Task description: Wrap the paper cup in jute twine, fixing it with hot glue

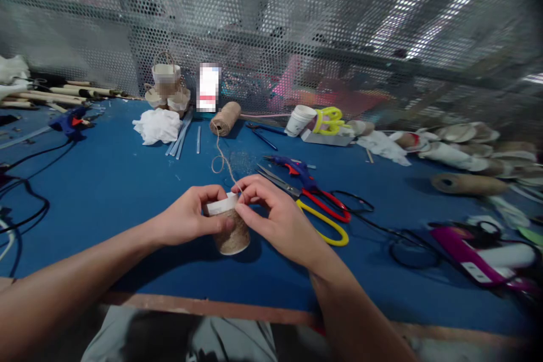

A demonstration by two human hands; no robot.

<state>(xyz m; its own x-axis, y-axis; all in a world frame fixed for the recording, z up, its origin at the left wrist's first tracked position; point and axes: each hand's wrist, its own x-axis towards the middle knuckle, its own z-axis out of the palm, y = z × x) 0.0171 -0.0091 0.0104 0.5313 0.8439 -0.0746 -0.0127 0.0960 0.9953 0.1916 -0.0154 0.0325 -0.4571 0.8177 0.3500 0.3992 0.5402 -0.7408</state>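
Observation:
A paper cup [231, 232] wrapped in brown twine over most of its side, with a white band bare at the rim, is held tilted above the blue table. My left hand [195, 215] grips it, thumb on the outside and fingers at the rim. At the cup's right upper edge, my right hand [269, 206] pinches the twine [229, 168] between thumb and fingers. That strand runs back in a loose loop to a twine spool [226, 119] lying on its side. Scissors [307, 198] with red and yellow handles lie just beyond my right hand.
A blue glue gun [297, 169] lies beside the scissors, its black cable trailing right. Further back are pliers [263, 136], white cups [300, 120], a white cloth [158, 126] and glue sticks [180, 136]. Another glue gun [70, 123] rests at left. Perforated metal panels [254, 22] stand behind.

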